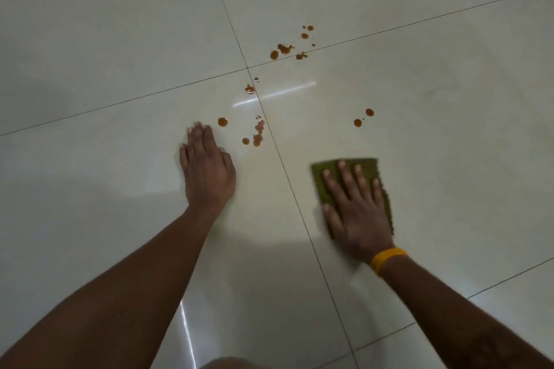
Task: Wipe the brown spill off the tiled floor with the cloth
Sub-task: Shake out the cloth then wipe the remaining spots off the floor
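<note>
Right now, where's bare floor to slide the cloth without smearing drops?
Bare tile lies between the left hand and the cloth under the right hand, and everywhere nearer the person. Right of the two drops is bare too. It is crowded ahead: drops by the left hand and the far cluster.

Right hand (356,207) flat on cloth (320,177) — spill (257,132) beyond

No readable text or labels anywhere.

L hand (207,171) flat, fingers together | R hand (356,207) flat, fingers (341,165) spread
</note>
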